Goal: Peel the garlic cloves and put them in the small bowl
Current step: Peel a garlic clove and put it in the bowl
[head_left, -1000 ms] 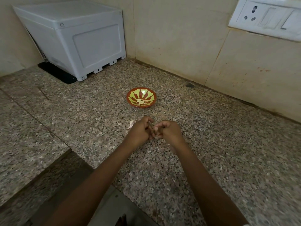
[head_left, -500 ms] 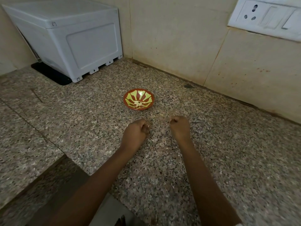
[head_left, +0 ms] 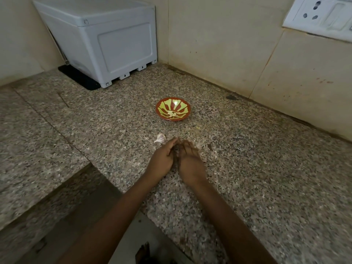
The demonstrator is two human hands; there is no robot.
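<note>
On the speckled granite tabletop point(head_left: 257, 168), the left hand point(head_left: 162, 159) and right hand point(head_left: 191, 164), separate fists a moment ago, now meet with fingers straightened, a papery white garlic clove point(head_left: 160, 139) just far-left of them, near the round red-and-yellow small bowl point(head_left: 173, 109).

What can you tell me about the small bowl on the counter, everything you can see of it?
The small bowl is round and shallow, glossy like glazed ceramic, with a red-brown rim and outside and yellow-green rays painted inside. It stands upright on the speckled stone counter. A few pale pieces, likely peeled garlic, lie at its bottom. Nothing else touches it; the left hand and right hand are nearer the camera, apart from it.
</note>
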